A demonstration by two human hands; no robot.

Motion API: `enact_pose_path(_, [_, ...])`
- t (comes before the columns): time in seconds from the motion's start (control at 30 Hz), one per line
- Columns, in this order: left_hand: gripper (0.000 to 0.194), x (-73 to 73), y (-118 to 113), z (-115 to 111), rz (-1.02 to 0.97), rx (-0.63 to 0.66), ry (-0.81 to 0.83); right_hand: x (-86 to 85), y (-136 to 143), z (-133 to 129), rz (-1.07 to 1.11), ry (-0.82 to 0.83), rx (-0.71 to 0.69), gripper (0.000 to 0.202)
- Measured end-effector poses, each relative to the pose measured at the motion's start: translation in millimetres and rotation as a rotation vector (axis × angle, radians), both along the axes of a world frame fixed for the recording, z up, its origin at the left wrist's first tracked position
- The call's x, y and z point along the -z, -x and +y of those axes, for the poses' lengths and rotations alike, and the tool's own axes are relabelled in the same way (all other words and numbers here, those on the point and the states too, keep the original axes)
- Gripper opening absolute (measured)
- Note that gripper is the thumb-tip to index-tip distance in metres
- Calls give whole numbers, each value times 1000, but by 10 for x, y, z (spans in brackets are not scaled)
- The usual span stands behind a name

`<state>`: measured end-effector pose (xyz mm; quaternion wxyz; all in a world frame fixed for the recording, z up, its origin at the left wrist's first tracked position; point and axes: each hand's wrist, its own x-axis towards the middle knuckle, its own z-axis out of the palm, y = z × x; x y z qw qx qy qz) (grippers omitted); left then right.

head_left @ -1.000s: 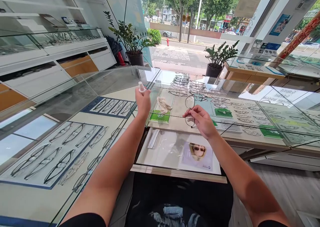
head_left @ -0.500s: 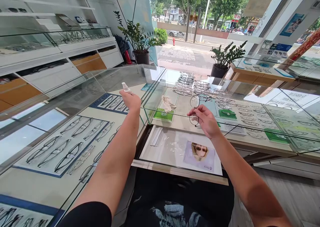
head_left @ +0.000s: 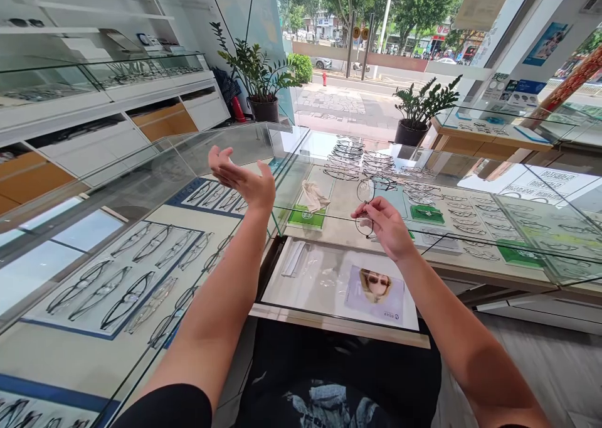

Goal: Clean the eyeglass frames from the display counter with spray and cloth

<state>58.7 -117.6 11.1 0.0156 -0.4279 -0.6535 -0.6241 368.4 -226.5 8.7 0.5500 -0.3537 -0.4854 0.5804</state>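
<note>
Over the glass counter, your left hand is now free of the bottle, fingers apart, while your right hand pinches glasses.

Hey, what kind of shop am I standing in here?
Probably an optician's or eyewear shop: there are rows of glasses frames laid out in glass cases, more on the far counter, and the right hand holds round glasses.

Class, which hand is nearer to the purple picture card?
Right. The right hand is beyond the purple card; the left hand is farther off, beyond it and well to its left.
</note>
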Motion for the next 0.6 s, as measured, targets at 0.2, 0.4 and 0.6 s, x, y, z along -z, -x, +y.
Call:
enact_pose_path(0.2, [29,122,-383,-21,422,282,423,-5,-16,-4,30,18,-4,49])
enact_pose_path(0.4, [48,267,-551,-50,580,437,782,-13,-6,-15,20,17,-7,51])
enact_pose_path(0.6, [30,224,-545,-72,575,435,877,14,-13,-2,10,9,5,51])
